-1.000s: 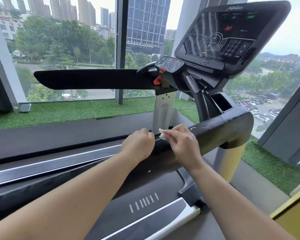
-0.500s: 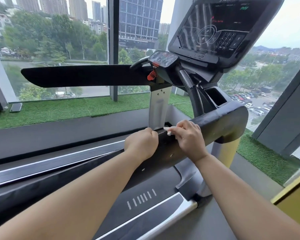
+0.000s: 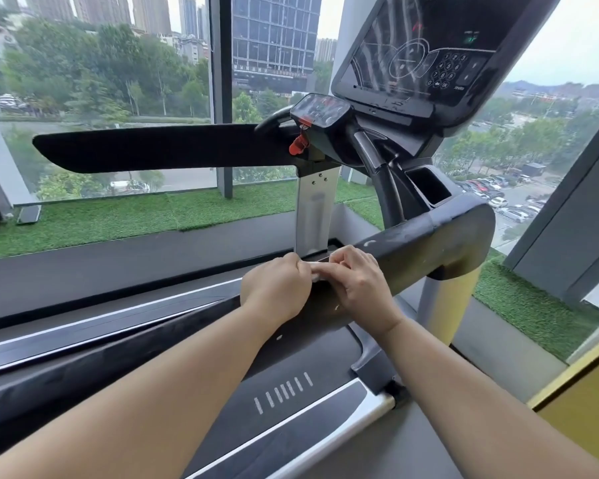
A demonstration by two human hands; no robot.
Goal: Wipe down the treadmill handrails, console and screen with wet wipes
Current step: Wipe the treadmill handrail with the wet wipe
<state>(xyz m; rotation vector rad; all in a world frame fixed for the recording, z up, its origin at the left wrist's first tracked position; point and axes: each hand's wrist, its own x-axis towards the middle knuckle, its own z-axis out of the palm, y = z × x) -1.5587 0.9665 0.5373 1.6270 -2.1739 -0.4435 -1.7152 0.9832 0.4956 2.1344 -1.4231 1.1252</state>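
Your arms are bare throughout. On the near side of the handrail [image 3: 429,243], your left forearm [image 3: 135,392] and right forearm [image 3: 464,392] show uncovered skin from the lower edge of the view up to the wrists. The wide lens makes both look broad close to you and slimmer toward the handrail. At the handrail, your left hand [image 3: 274,285] and right hand [image 3: 360,285] are bare as well, the knuckles showing as smooth rounded bumps. A fine crease crosses your right wrist. Your fingers [image 3: 346,257] appear too small for nail detail.
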